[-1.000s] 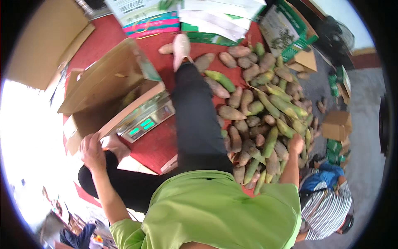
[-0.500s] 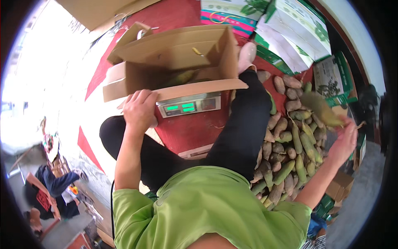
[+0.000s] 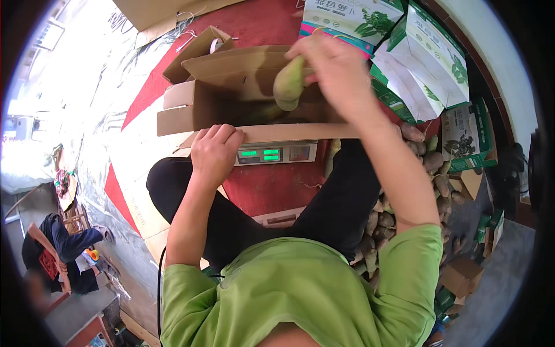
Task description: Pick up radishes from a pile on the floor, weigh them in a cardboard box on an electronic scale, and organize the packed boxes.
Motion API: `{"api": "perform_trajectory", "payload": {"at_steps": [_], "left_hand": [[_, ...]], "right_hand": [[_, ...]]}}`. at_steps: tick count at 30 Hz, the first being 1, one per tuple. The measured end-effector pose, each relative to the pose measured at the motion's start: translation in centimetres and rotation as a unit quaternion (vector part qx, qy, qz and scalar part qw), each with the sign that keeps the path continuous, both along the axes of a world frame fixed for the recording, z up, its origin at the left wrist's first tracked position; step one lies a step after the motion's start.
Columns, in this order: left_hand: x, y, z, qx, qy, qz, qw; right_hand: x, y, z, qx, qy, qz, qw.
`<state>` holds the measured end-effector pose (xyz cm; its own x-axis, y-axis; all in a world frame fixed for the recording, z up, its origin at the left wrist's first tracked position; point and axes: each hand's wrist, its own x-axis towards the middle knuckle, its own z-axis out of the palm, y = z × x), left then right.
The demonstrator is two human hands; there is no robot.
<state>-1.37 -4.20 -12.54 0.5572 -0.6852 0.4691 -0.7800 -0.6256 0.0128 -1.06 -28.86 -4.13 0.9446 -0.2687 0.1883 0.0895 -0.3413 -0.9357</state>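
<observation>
An open brown cardboard carton [image 3: 260, 68] sits on a digital scale [image 3: 292, 154] with a lit green display. My left hand [image 3: 214, 151] is closed over the carton's near flap at its left end. Over the carton, my right hand [image 3: 342, 74], slightly blurred, grips a green radish [image 3: 288, 87] that hangs downward from the fingers with its thick end low. The inside of the carton is shaded, and at least one more radish lies dimly in it, partly hidden by the flap and the held one.
A heap of soil-covered radishes [image 3: 378, 225] lies right of my leg, partly behind my right arm. White-and-green printed gift boxes [image 3: 425, 63] stand at the far right. A small carton [image 3: 199, 53] is behind the large one. At the left, another person's dark clothing [image 3: 72, 240] shows.
My right hand has swung from beyond the heap at the right to above the carton, carrying the radish. My left hand stays on the flap.
</observation>
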Motion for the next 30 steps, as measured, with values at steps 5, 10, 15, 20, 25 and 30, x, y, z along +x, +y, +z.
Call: {"api": "perform_trajectory", "payload": {"at_steps": [5, 10, 15, 20, 25, 30], "left_hand": [[0.0, 0.0, 0.0, 0.013, 0.017, 0.004, 1.000], [0.0, -0.2, 0.4, 0.003, 0.013, 0.005, 1.000], [-0.4, -0.1, 0.4, 0.012, 0.026, 0.009, 1.000], [-2.9, -0.1, 2.2, -0.023, -0.002, 0.009, 1.000], [-7.7, 2.9, 1.8, -0.040, 0.137, -0.041, 0.989], [-8.6, 4.0, 0.5, -0.021, 0.156, -0.008, 0.988]], "right_hand": [[4.1, 2.8, -6.7, -0.076, -0.036, 0.016, 0.996], [6.3, 3.8, -8.9, 0.100, 0.031, 0.031, 0.994], [4.2, 1.6, -9.2, -0.136, 0.084, 0.015, 0.987], [0.5, -1.5, -5.9, -0.119, 0.069, 0.073, 0.988], [-3.7, -4.6, -3.4, -0.116, 0.034, 0.045, 0.992], [-7.4, -7.9, -3.4, -0.043, 0.000, -0.025, 0.999]]}}
